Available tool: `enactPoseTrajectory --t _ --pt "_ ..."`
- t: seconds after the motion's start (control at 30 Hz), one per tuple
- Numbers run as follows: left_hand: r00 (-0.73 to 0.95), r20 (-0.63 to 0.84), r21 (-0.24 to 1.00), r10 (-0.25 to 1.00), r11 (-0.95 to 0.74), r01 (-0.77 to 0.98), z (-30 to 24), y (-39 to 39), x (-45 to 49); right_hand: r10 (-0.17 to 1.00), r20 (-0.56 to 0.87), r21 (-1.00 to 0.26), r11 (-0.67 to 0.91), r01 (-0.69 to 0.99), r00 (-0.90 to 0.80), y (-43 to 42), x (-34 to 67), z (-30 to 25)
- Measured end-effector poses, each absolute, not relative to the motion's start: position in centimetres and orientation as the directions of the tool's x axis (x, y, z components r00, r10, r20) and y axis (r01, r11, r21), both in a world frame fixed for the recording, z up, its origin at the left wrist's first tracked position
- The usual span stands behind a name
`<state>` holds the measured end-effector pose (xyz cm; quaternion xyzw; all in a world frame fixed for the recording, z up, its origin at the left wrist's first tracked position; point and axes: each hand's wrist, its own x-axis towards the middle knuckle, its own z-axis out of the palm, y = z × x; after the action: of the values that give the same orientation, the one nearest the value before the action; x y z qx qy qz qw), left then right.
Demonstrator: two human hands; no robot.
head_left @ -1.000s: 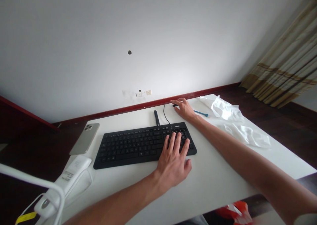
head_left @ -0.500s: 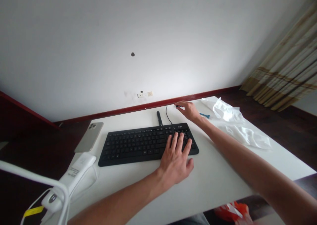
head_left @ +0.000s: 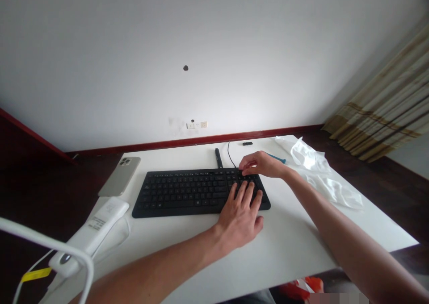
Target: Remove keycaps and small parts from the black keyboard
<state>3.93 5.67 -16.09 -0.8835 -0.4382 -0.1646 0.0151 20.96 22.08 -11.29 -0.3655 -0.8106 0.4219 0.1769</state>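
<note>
right hand (head_left: 263, 164) moved off small black object (head_left: 247, 143) to black keyboard (head_left: 201, 192) | fingers curled, gripping nothing | left hand (head_left: 238, 219) fingers spread open on keys

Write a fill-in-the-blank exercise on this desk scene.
The keyboard is ____ in colour.
The phone lies to the ____ of the keyboard.
The hand with its fingers spread on the keys nearest the viewer is the ____ one.
The small stick beside the crumpled white sheet is ____.

Missing words: black; left; left; blue.
</note>
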Motion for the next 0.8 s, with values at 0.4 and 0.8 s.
enactPoseTrajectory --t 0.4,0.8 --pt "0.576 0.319 0.108 0.752 -0.633 0.767 -16.0 5.8 3.7 0.701 -0.113 -0.724 0.427 0.541 -0.704 21.3 20.6 -10.5" --pt "0.586 0.311 0.097 0.748 -0.639 0.763 -16.1 5.9 3.7 0.684 -0.062 -0.623 0.542 0.563 -0.727 20.6 19.9 -10.0"
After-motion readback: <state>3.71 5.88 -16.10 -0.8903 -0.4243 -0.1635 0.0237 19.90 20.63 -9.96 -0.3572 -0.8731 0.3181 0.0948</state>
